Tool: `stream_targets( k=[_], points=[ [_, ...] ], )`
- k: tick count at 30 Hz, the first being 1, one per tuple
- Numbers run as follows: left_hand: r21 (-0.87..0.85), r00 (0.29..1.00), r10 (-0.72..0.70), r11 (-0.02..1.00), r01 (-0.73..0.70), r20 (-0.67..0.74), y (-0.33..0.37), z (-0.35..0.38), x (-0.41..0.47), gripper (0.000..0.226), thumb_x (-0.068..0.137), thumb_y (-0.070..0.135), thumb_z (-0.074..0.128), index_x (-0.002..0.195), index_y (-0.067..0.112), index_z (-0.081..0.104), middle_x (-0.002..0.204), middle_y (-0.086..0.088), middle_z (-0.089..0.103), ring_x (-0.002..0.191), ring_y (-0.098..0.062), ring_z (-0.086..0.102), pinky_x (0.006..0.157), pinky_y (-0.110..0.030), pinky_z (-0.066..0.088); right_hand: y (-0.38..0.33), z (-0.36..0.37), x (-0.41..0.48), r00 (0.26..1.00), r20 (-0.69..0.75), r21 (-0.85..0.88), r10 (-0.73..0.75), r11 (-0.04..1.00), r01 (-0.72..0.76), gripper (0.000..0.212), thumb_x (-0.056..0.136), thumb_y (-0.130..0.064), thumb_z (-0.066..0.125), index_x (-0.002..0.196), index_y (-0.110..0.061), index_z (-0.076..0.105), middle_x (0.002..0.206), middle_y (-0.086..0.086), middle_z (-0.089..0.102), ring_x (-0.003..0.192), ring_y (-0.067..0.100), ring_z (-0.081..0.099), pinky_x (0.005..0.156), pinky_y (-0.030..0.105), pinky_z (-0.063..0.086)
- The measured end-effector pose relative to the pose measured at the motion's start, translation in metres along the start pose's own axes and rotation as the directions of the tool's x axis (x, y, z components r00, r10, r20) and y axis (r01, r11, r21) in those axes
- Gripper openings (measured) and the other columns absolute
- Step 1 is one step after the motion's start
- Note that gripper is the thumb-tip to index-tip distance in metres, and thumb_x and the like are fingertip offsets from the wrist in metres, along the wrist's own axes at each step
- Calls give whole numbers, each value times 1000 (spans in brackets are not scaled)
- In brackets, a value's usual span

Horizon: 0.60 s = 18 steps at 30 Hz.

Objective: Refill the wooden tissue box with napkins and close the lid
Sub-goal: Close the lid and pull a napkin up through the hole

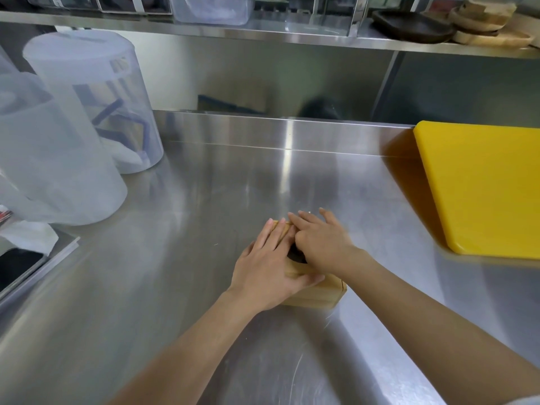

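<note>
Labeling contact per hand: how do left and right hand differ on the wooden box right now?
The left hand lies flat, palm down, fingers together, covering the box's left side with its thumb along the near top edge. The right hand is more curled, fingers spread, sitting farther back on the right. The left hand's fingers point away from the person; the right's angle toward the left. Both rest on the box top, either side of its dark opening.
</note>
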<state>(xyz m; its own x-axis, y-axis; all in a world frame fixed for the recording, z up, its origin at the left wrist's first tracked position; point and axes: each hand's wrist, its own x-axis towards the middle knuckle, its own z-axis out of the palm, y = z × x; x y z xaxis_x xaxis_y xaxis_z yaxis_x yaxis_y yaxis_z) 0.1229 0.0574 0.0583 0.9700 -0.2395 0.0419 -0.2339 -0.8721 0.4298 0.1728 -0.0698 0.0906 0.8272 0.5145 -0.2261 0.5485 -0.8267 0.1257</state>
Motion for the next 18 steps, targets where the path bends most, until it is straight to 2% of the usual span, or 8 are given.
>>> stream_targets(
  k=[3,5,11,13,16,18],
  points=[
    [-8,1000,-6,1000,6,0,0,1,1,97,66,83,38,145,34,11,156,16,2,139,-1,-13,109,-35,21,3,0,0,997,-78,122,6,992,4,26,87,-14,48,107,-15,63,150,2,32,138,20,25,110,46,14],
    [-9,1000,-6,1000,6,-2,-1,2,1,97,65,83,38,144,35,11,156,16,2,139,-1,-13,109,-35,22,3,2,-1,993,-119,145,8,989,10,23,84,-13,49,98,-15,67,142,1,42,132,20,32,107,44,18],
    [-12,1000,-8,1000,8,-4,-2,3,1,92,64,84,36,141,37,16,156,15,3,139,-1,-13,108,-37,23,10,1,-7,986,-161,146,-50,986,74,19,80,-16,54,76,-16,72,138,-1,44,137,21,22,105,48,13],
    [-16,1000,-8,1000,8,-9,-2,3,1,89,63,84,37,138,37,21,156,15,6,139,-1,-12,107,-36,24,12,-2,-13,974,-212,159,-84,980,119,17,76,-13,59,66,-18,73,137,-3,46,135,24,25,102,48,16],
    [-28,1000,-3,1000,3,-2,-2,3,1,91,64,84,38,139,37,19,156,14,6,140,-2,-10,108,-36,23,13,-5,-22,948,-296,172,-119,969,176,17,71,-10,65,57,-19,71,119,2,61,112,27,48,88,45,31],
    [-17,1000,3,1000,-3,10,-3,2,1,93,63,85,36,141,38,16,157,13,5,140,-4,-10,110,-40,20,15,-3,-27,936,-331,202,-120,960,194,17,72,-8,65,59,-17,71,103,4,66,95,27,55,80,44,34]
  ],
)
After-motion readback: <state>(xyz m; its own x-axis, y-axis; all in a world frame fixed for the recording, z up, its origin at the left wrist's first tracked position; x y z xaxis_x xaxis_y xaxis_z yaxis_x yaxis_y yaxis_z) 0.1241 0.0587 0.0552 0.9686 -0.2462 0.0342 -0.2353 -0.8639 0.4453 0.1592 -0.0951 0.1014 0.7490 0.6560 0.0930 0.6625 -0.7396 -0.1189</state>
